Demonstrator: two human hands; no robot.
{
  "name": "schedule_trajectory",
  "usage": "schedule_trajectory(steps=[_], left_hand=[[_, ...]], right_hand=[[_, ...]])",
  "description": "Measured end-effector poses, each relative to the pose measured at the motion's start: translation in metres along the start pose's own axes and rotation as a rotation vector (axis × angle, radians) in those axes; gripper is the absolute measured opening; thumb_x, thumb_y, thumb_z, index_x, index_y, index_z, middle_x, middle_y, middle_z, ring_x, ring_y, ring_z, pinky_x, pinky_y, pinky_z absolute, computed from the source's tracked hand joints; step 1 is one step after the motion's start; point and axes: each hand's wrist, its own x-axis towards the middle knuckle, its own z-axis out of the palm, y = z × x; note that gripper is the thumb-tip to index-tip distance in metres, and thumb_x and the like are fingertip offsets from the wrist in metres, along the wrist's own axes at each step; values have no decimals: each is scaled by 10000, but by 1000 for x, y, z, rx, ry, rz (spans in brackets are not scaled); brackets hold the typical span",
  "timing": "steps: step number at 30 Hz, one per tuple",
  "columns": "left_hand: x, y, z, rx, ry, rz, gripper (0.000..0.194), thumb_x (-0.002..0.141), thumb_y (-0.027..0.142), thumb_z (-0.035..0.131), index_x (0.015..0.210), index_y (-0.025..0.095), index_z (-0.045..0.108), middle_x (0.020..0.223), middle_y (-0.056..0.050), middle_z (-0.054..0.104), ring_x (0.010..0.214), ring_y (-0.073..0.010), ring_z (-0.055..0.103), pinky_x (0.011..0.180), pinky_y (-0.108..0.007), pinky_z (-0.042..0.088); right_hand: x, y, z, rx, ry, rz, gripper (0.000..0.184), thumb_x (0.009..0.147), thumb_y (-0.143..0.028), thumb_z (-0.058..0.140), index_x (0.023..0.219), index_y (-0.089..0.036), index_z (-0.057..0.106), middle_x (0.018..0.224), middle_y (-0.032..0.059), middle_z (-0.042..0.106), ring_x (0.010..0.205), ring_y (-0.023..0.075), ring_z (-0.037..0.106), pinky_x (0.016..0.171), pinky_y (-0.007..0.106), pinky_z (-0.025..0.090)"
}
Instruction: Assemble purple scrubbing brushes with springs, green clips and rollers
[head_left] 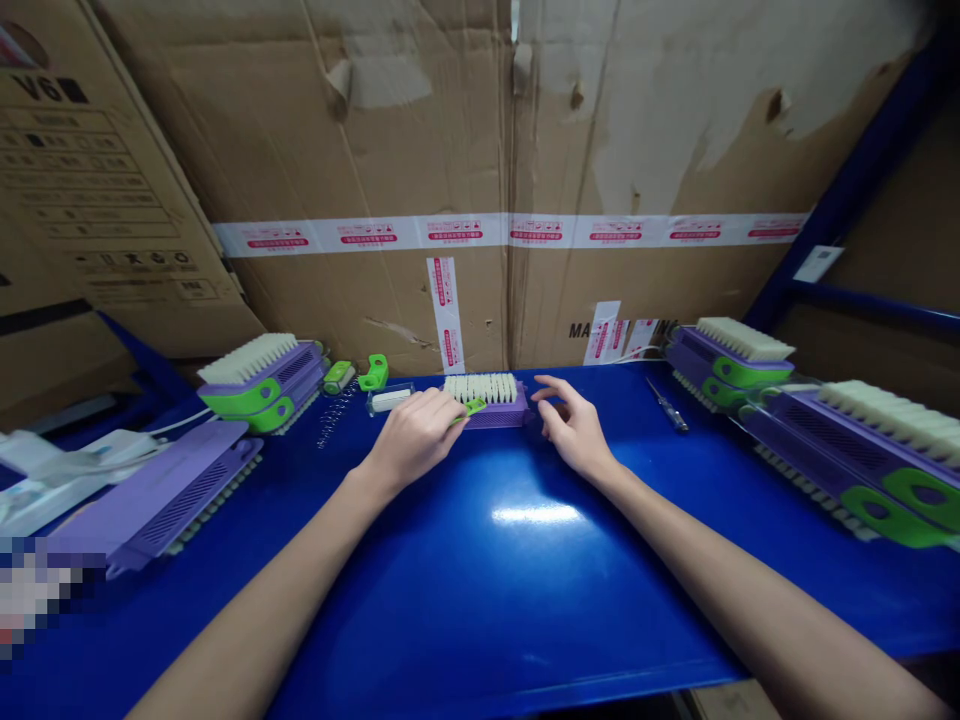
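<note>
A purple brush (499, 412) with rows of cream bristles facing up lies near the back of the blue table. My left hand (418, 432) is closed at its left end, gripping a small bright green plastic piece (475, 406) with a hole in it. Whether that piece touches the brush, I cannot tell. Just off the right end, my right hand (571, 425) hovers with fingers apart and nothing in them. Behind my left hand lies a clear case with a white block (391, 400). A loose green bracket (373, 373) and a green-and-cream piece (340, 377) lie farther left.
Purple-green brushes are stacked at left (262, 380) and right (731, 362), with another pair (862, 450) nearer on the right. A purple brush body (172, 490), a coiled spring (337, 412) and a screwdriver (666, 405) lie on the blue table (480, 600). Cardboard (420, 150) walls the back.
</note>
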Motion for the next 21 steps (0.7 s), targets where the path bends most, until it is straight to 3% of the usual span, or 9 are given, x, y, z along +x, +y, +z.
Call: schedule_trajectory(steps=[3,5,10,17,21], left_hand=[[-1,2,1,18,14,47,174,883,208,477,788,148,610,730,-44,629,689,-156,565,637,-283,436],[-2,5,4,16,-5,94,185,888,210,469,795,153,619,742,-40,638,704,-156,577,647,-284,437],[-5,12,20,-41,-141,151,191,894,230,479,813,155,635,767,-29,658,720,-156,600,660,-284,455],[-9,12,28,-62,-256,34,237,902,279,461,907,148,658,906,-76,671,869,-194,617,770,-336,494],[-10,12,28,-96,-294,-67,293,898,295,460,1098,148,617,1146,-120,628,1090,-236,563,922,-400,448]], right_hand=[[-4,-3,1,-197,-70,-212,394,814,-206,467,1203,-191,525,1065,69,653,626,125,574,641,295,508],[-5,-3,2,-262,-120,-252,439,808,-181,471,1246,-202,495,1119,68,648,631,131,584,679,312,509],[-4,-1,2,-325,-182,-210,494,815,-175,468,1305,-222,433,1132,54,660,594,133,595,676,322,511],[-3,-1,1,-362,-192,-185,485,835,-183,453,1317,-225,418,1164,52,657,658,154,634,713,337,519],[0,0,2,-386,-221,-164,538,839,-202,460,1368,-224,364,1249,71,610,747,179,659,753,353,523]])
